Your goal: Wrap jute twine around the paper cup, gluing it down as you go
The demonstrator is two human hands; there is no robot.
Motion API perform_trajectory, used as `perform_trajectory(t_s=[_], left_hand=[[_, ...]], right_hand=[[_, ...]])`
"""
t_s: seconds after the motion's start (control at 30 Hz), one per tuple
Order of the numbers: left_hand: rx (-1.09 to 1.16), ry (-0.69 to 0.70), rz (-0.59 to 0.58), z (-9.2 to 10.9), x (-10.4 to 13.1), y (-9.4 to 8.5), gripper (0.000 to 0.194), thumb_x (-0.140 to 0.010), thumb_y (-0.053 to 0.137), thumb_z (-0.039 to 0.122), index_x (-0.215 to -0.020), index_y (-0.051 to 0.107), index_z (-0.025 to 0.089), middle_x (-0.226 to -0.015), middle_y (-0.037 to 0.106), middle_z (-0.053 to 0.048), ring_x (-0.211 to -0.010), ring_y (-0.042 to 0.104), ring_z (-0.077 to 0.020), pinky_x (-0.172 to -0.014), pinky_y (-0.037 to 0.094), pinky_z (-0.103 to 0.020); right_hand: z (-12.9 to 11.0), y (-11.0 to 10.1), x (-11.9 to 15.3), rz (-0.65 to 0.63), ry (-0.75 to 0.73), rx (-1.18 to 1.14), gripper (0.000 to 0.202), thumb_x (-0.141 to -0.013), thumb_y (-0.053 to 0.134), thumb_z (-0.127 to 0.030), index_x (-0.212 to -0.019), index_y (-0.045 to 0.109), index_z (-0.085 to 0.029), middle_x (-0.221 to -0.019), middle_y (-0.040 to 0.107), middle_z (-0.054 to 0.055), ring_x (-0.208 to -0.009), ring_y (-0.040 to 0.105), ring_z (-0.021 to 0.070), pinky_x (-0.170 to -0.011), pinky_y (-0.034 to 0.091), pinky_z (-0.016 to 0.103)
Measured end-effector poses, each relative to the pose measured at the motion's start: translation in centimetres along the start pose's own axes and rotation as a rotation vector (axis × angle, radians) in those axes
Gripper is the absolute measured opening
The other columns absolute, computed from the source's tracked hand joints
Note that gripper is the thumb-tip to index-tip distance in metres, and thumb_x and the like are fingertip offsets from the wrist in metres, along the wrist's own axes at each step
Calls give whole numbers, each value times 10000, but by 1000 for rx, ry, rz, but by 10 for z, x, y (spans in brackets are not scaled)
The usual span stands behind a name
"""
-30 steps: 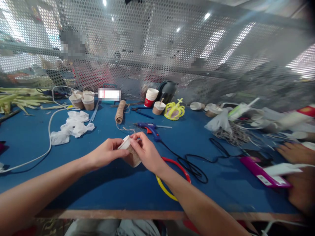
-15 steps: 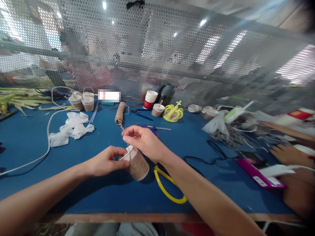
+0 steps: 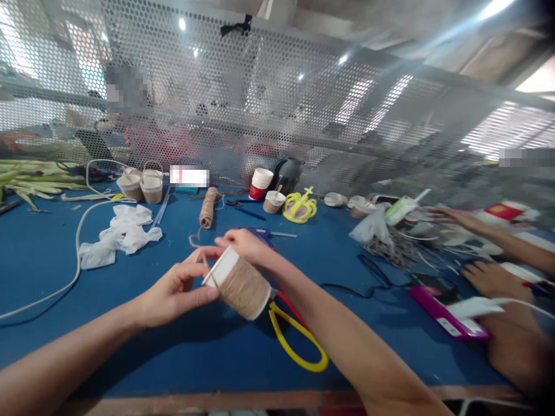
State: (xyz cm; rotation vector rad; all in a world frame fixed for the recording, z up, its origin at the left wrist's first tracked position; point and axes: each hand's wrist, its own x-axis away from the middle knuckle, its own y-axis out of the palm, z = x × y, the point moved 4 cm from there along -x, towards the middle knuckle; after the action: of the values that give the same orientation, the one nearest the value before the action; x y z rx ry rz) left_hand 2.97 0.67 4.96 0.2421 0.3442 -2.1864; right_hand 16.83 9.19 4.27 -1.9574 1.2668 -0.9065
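A paper cup, wound with brown twine below its white rim, hangs tilted above the blue table. My left hand is closed on it at the rim, thumb on the near side. Behind the cup's upper side is my right hand, fingers curled and partly hidden, so what they hold cannot be made out. A loose strand of twine loops near my left fingers, by the twine roll. Yellow-handled scissors lie under my right forearm.
White crumpled cloth and a white cable lie left. Cups, a yellow crown-shaped piece and a glue gun stand or lie farther back. At right are a purple box and another person's hand.
The cup has been raised and turned, its wound side now facing me more. My right hand has moved from pulling twine above the cup to behind its rim. The view has shifted slightly.
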Motion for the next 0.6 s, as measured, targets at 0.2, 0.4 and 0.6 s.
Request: perform_trajectory(t_s=[0.2, 0.4, 0.6], left_hand=[[-62, 14, 83, -20, -5, -8, 167, -793, 529, 296, -781, 623, 158, -1154, 436, -77, -1143, 380, -214, -1025, 226, -358], [-158, -60, 114, -32, -6, -9, 181, -768, 544, 314, -772, 620, 150, -1103, 474, -87, -1091, 430, -219, -1003, 265, -358], [-252, -139, 118, -36, -8, -14, 182, -760, 530, 289, -733, 627, 138, -1033, 544, -99, -1016, 487, -230, -935, 335, -370]], right_hand=[[65, -43, 14, 271, 287, 194, 250, -830, 497, -266, -1020, 546, -112, -1066, 553, 122, -932, 545, 206, -781, 441, 365], [88, -36, 8, 311, 326, 70, 227, -795, 545, -232, -992, 544, -118, -928, 606, 95, -794, 589, 172, -702, 483, 335], [61, -47, 42, 403, 137, -210, 292, -765, 526, -206, -1040, 450, -139, -812, 631, 47, -656, 604, 116, -587, 494, 231]])
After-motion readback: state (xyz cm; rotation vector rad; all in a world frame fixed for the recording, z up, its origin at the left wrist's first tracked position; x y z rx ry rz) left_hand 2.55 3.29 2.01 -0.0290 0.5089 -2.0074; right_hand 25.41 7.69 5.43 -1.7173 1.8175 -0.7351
